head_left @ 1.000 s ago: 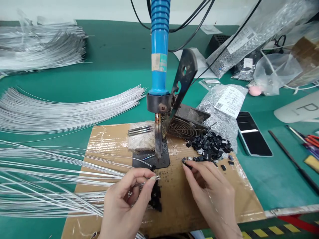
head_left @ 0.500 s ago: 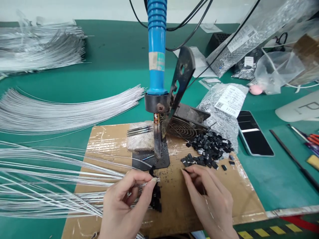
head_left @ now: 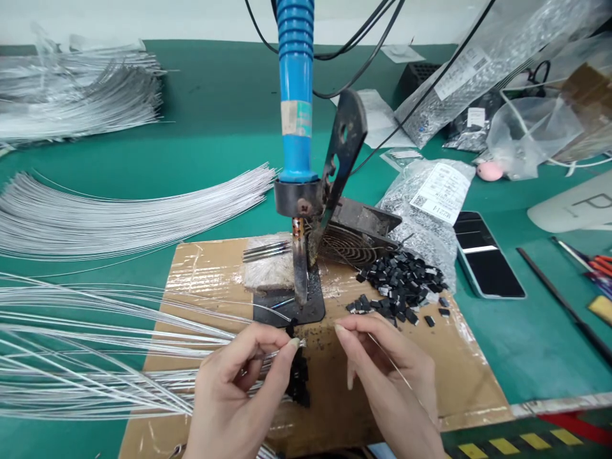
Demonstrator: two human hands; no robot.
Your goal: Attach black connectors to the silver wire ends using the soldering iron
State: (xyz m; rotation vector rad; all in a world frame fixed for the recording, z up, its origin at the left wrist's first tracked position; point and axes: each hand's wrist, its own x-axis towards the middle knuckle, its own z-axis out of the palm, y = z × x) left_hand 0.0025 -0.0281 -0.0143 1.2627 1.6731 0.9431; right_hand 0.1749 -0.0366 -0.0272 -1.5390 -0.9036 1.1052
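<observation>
My left hand is closed, thumb and forefinger pinching the end of a thin white wire. More white wires run in from the left beneath that hand, and black connector pieces lie clustered just beyond its fingertips. My right hand is closed in a pinch above the cardboard. A thin silvery strand that looks like solder wire comes out between its fingers and trails back over the hand. What sits right at the right fingertips is too small to tell. Between and beyond both hands stands a soldering iron, tip down.
A black metal stand holds the iron over the cardboard sheet. Behind the right hand lie a pile of black connectors and a small fan. A phone rests at right, a wire bundle at left.
My right hand has moved left, closer to the left hand, and its solder strand shows more clearly. The left hand stays almost in place, still pinching the wire.
</observation>
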